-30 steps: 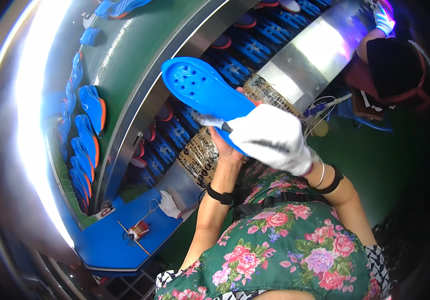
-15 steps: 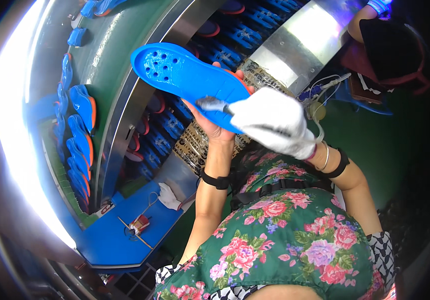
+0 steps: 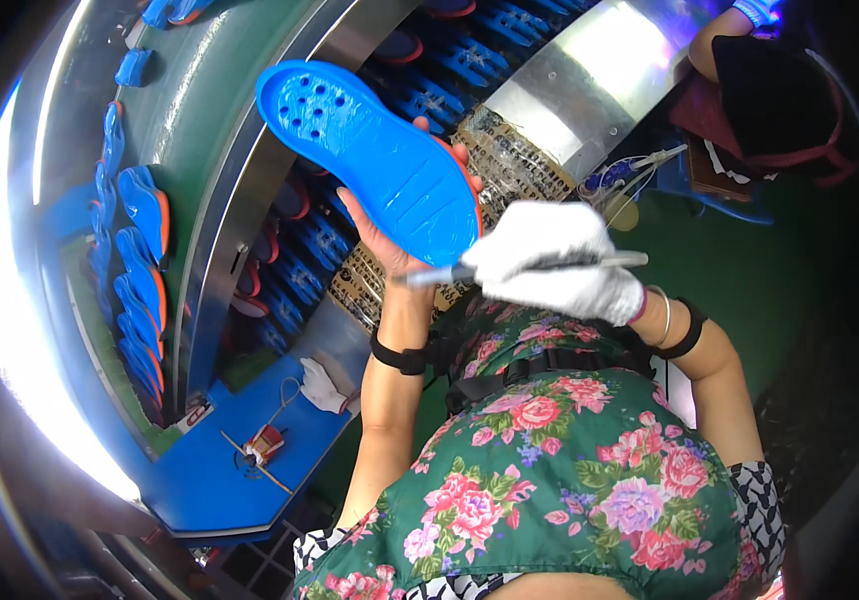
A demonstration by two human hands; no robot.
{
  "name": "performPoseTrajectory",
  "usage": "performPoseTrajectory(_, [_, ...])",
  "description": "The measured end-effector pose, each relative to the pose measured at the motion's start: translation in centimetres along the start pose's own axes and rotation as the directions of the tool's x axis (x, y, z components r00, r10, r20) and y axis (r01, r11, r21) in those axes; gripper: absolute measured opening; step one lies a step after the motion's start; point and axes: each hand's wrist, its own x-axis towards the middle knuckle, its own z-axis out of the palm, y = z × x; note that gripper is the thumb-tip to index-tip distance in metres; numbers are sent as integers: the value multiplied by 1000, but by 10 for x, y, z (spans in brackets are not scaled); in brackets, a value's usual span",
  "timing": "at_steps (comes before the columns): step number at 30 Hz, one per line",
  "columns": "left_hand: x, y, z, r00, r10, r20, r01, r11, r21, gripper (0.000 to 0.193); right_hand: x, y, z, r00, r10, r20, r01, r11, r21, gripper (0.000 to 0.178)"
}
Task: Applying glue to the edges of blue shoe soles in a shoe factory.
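Observation:
A blue shoe sole with an orange edge lies across my bare left hand, its inner face up. My thumb shows on the near left side, and fingertips curl over the orange edge on the right. The sole's upper face looks wet and glossy, with a group of round holes at the far left end. My right hand wears a white glove and is closed around the handle of a brush. The brush's blurred tip points left, just below the sole's near end and above my left wrist; I cannot tell whether it touches anything.
On the left, a green conveyor belt carries several blue soles. Racked soles fill the space beyond a metal rail. A blue table holds a small red container and a white glove. Someone's arm shows at upper right.
The brush has come off the sole's face and moved down toward me, past its near end. The sole has shifted slightly left and up in my left hand's hold.

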Motion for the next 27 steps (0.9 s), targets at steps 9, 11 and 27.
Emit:
performPoseTrajectory(9, [-3, 7, 15, 997, -75, 8, 75, 997, -27, 116, -6, -1, -1, 993, 68, 98, -72, 997, 40, 16])
performPoseTrajectory(11, [-1, 9, 1, 992, -116, 46, 118, 992, -41, 116, -5, 5, 2, 996, 64, -55, -61, 997, 55, 14])
performPoseTrajectory(27, [6, 29, -5, 894, -416, 165, 421, 907, 2, 108, -15, -1, 1, 927, -273, 259, 357, 856, -375, 27])
